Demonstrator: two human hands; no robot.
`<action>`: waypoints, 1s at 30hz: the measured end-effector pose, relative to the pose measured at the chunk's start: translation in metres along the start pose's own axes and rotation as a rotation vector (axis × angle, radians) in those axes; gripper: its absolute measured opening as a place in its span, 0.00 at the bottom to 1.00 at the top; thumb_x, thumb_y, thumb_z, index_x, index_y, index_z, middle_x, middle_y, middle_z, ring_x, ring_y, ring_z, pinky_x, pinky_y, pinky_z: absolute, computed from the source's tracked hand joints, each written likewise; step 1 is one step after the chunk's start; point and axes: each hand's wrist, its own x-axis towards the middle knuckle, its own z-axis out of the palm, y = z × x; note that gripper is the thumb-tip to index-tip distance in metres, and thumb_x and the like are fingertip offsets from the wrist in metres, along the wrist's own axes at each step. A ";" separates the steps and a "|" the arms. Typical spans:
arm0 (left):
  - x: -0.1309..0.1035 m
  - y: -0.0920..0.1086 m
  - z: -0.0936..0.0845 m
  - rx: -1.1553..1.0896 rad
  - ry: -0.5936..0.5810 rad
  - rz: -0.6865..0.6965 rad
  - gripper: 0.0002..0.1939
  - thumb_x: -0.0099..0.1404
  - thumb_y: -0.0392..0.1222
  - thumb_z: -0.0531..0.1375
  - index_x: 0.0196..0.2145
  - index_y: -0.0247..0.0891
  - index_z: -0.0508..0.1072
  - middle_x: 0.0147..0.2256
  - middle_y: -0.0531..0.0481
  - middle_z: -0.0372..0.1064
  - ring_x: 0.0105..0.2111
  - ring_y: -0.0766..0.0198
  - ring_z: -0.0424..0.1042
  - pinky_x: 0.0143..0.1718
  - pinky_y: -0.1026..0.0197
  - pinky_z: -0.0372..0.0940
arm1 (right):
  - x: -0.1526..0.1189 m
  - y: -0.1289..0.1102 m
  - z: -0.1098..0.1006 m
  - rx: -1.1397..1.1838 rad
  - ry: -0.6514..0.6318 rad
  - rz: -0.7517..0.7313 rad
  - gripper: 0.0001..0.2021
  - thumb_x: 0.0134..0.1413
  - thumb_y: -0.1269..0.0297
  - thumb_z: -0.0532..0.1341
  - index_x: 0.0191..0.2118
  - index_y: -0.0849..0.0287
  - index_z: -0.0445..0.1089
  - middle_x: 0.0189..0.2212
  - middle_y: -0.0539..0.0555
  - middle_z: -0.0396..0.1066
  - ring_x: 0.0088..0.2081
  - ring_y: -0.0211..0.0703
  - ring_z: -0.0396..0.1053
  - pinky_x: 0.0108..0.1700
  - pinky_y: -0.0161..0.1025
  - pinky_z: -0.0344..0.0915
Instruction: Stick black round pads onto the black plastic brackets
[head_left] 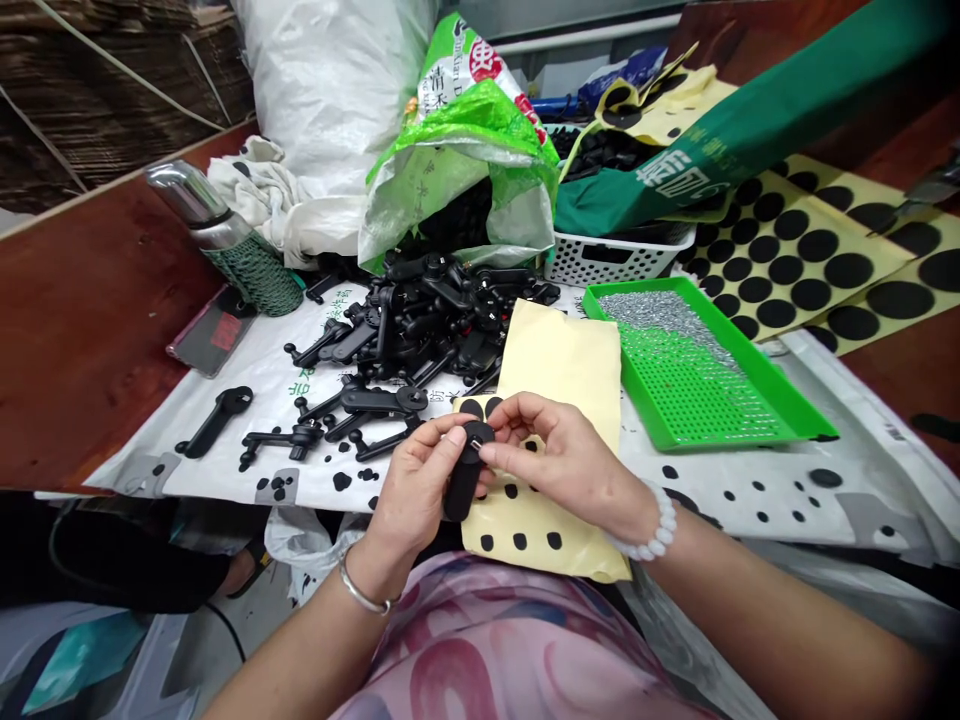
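Observation:
My left hand grips a black plastic arm-shaped part with a round head, held upright above the table's front edge. At that round head, my right hand pinches with thumb and forefinger around a small shiny metal piece, too small to name surely. Beneath both hands lies a yellow backing sheet dotted with black stickers, with a plain yellow sheet behind it. Many similar black parts are heaped just beyond, and a single one rests apart at the left.
A green perforated tray of small silvery pieces sits at right, near sheets of black round stickers. A metal flask, a phone, an open green-white bag and a white basket line the back.

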 end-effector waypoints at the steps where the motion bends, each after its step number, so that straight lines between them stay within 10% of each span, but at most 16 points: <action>1: 0.000 0.000 0.000 -0.007 -0.002 0.003 0.16 0.56 0.46 0.62 0.40 0.36 0.69 0.27 0.53 0.72 0.19 0.69 0.70 0.22 0.66 0.69 | -0.001 0.000 0.001 -0.045 0.010 -0.022 0.09 0.44 0.68 0.62 0.33 0.60 0.63 0.28 0.48 0.65 0.29 0.34 0.64 0.32 0.34 0.64; 19: -0.011 0.003 -0.013 0.028 -0.026 0.074 0.16 0.57 0.48 0.61 0.40 0.35 0.68 0.28 0.50 0.72 0.22 0.69 0.70 0.25 0.67 0.66 | 0.008 -0.005 0.001 -0.062 -0.084 0.053 0.12 0.51 0.55 0.58 0.35 0.59 0.66 0.26 0.51 0.68 0.29 0.38 0.67 0.32 0.35 0.66; 30: -0.026 0.067 -0.123 0.173 0.390 0.370 0.15 0.58 0.52 0.54 0.34 0.37 0.67 0.15 0.56 0.62 0.15 0.69 0.60 0.18 0.68 0.56 | -0.007 0.013 -0.018 -0.281 0.311 0.092 0.12 0.42 0.53 0.61 0.32 0.55 0.71 0.22 0.52 0.71 0.21 0.40 0.64 0.18 0.33 0.59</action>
